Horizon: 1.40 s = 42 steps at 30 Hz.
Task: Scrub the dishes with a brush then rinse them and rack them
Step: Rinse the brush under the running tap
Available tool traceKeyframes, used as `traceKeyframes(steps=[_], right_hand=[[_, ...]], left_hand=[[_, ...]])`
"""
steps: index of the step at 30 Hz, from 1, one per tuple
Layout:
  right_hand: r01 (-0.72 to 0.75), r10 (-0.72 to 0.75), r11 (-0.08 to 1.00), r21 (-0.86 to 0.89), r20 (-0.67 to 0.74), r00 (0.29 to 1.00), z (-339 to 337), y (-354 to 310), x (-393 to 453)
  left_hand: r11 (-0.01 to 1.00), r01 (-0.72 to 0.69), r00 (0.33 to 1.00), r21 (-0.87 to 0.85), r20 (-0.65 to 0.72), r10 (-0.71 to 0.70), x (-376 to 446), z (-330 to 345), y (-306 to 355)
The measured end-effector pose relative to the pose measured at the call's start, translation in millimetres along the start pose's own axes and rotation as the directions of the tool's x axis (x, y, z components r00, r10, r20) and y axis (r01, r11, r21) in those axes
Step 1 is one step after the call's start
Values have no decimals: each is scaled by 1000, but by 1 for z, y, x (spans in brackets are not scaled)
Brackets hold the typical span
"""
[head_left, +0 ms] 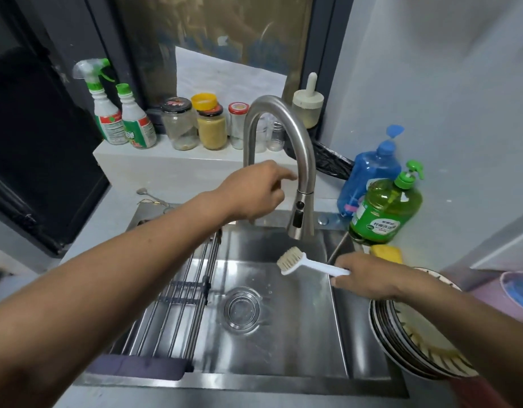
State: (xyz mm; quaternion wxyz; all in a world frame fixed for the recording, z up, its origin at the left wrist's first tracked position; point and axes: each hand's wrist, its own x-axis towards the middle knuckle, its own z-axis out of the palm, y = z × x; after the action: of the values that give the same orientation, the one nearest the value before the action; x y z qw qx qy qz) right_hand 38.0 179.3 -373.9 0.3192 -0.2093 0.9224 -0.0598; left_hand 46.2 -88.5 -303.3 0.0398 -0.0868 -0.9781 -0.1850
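Right hand grips light stiff brush by handle end, left hand loosely open near faucet; stacked plates look heavy, breakable.

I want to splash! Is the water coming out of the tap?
Off. No stream falls from the faucet spout, and the sink holds only a few drops. The left hand reaches beside the faucet.

Dim, flat indoor light, soft glare on the sink below my arms, wide-angle bending at edges, slightly soft throughout
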Motion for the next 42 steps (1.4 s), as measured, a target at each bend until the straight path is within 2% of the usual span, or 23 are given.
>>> traceKeyframes(steps=[2, 4, 7, 9, 13, 19, 24, 30, 32, 35, 37, 39, 42], right_hand=[[-40, 44, 989, 141, -28, 999, 18, -7, 6], [-60, 76, 972, 229, -63, 995, 35, -12, 10], [-48, 83, 969, 243, -137, 987, 45, -10, 12], [-42, 94, 959, 279, -175, 980, 39, -7, 11], [-47, 115, 957, 285, -225, 968, 34, -7, 8], [-46, 108, 968, 245, -246, 963, 73, -9, 5], [-58, 189, 915, 399, -296, 936, 93, -13, 5], [-48, 205, 902, 430, -328, 922, 97, -14, 5], [-48, 208, 902, 430, -334, 919, 99, -15, 5], [-65, 249, 886, 460, -352, 902, 104, -14, 3], [-72, 253, 884, 462, -343, 904, 107, -12, -1], [-52, 209, 905, 423, -334, 919, 111, -14, -4], [-47, 219, 903, 427, -362, 906, 113, -18, -4]], left_hand=[[985, 154, 988, -78, 30, -152, 12, 19, -28], [962, 272, 953, -24, 145, -265, 19, 44, -55], [961, 277, 919, 12, 288, -269, 24, 75, -76], [964, 265, 917, -29, 318, -242, 29, 89, -80], [959, 272, 912, -78, 337, -231, 40, 105, -88], [942, 307, 922, -136, 287, -259, 49, 115, -96], [951, 292, 929, -101, 265, -257, 38, 122, -100], [925, 331, 922, -184, 271, -276, 25, 119, -92], [901, 369, 920, -229, 226, -320, 15, 124, -82], [807, 438, 896, -396, 117, -429, -3, 137, -65], [622, 504, 850, -599, 215, -481, -10, 146, -52], [412, 548, 796, -728, 302, -524, -15, 156, -44], [310, 556, 741, -771, 291, -605, -17, 164, -39]])
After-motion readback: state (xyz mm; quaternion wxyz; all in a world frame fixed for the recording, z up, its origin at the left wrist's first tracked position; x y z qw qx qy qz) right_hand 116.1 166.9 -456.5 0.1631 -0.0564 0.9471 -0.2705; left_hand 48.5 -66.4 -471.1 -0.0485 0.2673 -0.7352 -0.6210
